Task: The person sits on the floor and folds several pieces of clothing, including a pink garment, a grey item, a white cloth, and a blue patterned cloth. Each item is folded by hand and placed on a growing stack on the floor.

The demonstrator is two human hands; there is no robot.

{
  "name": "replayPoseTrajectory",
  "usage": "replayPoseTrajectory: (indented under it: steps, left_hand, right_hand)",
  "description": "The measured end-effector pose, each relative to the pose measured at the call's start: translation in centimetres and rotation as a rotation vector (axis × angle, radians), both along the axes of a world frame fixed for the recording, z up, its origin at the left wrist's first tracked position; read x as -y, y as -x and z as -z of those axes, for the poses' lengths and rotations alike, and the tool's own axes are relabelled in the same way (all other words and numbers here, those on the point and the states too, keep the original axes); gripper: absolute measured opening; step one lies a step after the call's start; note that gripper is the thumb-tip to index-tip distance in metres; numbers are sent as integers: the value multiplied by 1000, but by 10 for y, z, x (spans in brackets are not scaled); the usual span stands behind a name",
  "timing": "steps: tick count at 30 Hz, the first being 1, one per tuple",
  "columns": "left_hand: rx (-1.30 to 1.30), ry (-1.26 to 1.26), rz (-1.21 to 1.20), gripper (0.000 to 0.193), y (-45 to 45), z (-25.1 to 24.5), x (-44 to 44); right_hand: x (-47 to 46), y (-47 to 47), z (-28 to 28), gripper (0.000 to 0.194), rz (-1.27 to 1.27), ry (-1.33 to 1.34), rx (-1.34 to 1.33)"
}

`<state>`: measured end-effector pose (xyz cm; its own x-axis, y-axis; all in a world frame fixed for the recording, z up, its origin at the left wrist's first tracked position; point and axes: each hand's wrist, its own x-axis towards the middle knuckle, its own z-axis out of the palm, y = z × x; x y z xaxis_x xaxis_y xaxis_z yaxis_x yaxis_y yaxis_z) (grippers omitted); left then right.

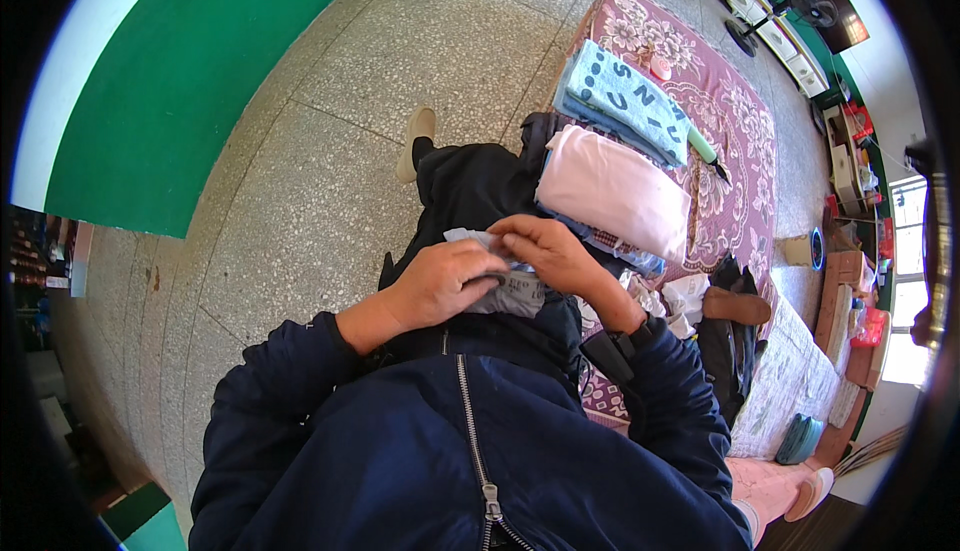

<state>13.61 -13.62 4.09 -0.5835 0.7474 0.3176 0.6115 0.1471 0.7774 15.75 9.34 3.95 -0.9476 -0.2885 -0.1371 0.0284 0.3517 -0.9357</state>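
Observation:
A grey piece of fabric with dark lettering point(517, 296) lies over my lap, with a paler part at its upper edge. My left hand point(454, 281) has its thumb and fingers closed on the fabric's left side. On the upper right side, my right hand point(544, 247) pinches the paler part between thumb and fingers. A folded pale pink cloth point(611, 187) tops a stack of folded textiles just right of my lap. Beyond it lies a folded light blue towel with dark letters point(626, 93).
The stacks rest on a flowered purple-pink bed cover point(735, 116). A green-handled item point(703, 146) lies by the towel, near a small round red-and-white item point(661, 67). Crumpled white cloths point(684, 296) and a brown-and-black item point(735, 306) lie to the right. A standing fan point(814, 6) is farther off.

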Motion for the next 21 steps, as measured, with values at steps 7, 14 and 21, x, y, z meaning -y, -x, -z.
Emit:
replayPoseTrajectory:
  steps: [7,14,21]
  left_hand:
    - [197,19,-106,28,7,10,-6]
    - [258,65,-182,31,14,18,-12]
    - [232,30,-295,28,18,25,-10]
  right_hand:
    - [-4,-40,-6,31,381,-52,-61]
    - [1,-59,1,42,349,-200,-20]
    - [2,-59,19,34,451,183,34]
